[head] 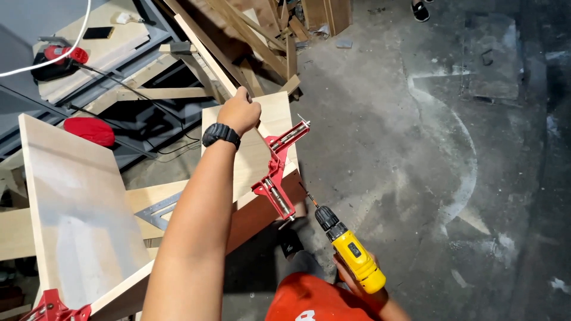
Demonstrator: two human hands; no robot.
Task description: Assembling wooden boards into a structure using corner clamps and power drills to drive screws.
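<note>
With the panel [253, 151] gripped by the left hand [239, 111] and the drill [351, 252] clutched by the right hand [357, 279] (bit angled), slipping off the joint is risked.

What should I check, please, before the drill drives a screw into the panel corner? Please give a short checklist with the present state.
1. Red corner clamp sits on the joint of the two panels: ok.
2. Left hand steadies the top edge of the upright panel, away from the bit: ok.
3. Right hand has a grip on the yellow drill: ok.
4. Drill bit points at the panel edge near the clamp: ok; whether it touches the wood, cannot tell.
5. A screw sits on the bit: cannot tell, too small.
6. Second red clamp holds the near corner at lower left: ok, partly out of frame.
</note>
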